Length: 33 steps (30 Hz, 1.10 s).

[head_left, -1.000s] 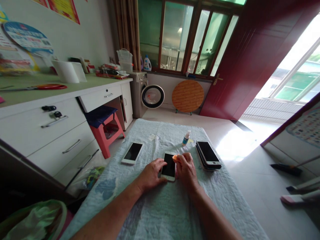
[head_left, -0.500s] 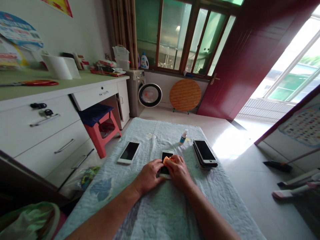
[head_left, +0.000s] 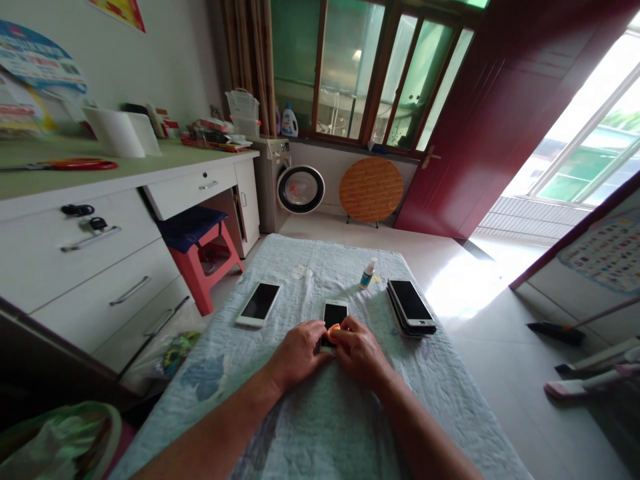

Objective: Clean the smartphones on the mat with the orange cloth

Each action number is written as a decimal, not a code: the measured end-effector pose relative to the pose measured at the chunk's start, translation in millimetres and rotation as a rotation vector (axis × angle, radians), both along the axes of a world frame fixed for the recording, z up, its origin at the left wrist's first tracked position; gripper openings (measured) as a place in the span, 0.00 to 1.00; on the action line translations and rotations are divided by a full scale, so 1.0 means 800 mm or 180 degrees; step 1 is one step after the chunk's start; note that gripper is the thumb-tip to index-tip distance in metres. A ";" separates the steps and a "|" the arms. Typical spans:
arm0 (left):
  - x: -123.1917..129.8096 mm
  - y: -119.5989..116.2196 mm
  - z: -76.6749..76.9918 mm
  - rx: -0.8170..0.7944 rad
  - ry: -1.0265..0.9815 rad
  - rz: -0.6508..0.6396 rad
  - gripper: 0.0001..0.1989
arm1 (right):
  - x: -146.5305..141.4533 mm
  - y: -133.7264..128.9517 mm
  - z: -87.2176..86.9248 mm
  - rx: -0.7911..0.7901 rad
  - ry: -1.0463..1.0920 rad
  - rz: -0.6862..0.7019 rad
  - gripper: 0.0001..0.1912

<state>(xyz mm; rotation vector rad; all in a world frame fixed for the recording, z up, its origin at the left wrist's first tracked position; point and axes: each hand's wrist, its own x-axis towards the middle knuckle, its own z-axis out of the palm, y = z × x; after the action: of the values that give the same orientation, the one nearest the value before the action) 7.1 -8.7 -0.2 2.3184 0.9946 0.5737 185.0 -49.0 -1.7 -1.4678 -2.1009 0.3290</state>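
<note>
A white phone with a dark screen (head_left: 335,312) lies on the cloth-covered table, between my two hands. My left hand (head_left: 300,350) grips its left edge, fingers at the side and thumb near the bottom. An orange cloth (head_left: 334,330) is pinched in the fingers of my right hand (head_left: 361,350) and touches the screen. To the left lies another white phone (head_left: 259,304). On the right, a white-framed phone (head_left: 411,303) rests on top of other dark devices. A small spray bottle (head_left: 367,274) stands upright beyond my hands.
The table's pale blue quilted cloth (head_left: 310,427) reaches toward me. A red stool (head_left: 203,267) stands left of it by a desk (head_left: 195,163). At the lower left is a bin (head_left: 113,433) with a bag in it. A broom (head_left: 557,331) lies right.
My right hand and the orange cloth have moved down the screen, toward me, so more of the phone's upper part shows. My left hand stays nearly in place.
</note>
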 end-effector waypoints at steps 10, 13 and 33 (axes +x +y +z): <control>0.002 0.000 -0.003 0.0225 0.0171 -0.0048 0.17 | 0.002 0.024 -0.015 0.0277 -0.0183 -0.0539 0.14; 0.001 0.000 -0.006 0.0305 0.0292 0.0000 0.15 | 0.005 0.032 -0.021 0.0386 -0.0338 -0.0876 0.13; 0.001 -0.001 -0.009 0.0390 0.0348 0.0026 0.13 | 0.014 -0.008 0.018 -0.0488 0.0146 0.0478 0.15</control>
<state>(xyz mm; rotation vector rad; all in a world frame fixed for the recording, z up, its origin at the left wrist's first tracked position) 8.0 -9.1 -7.3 2.4779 1.0460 0.5294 196.0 -55.2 12.3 -1.3748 -2.1951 0.5871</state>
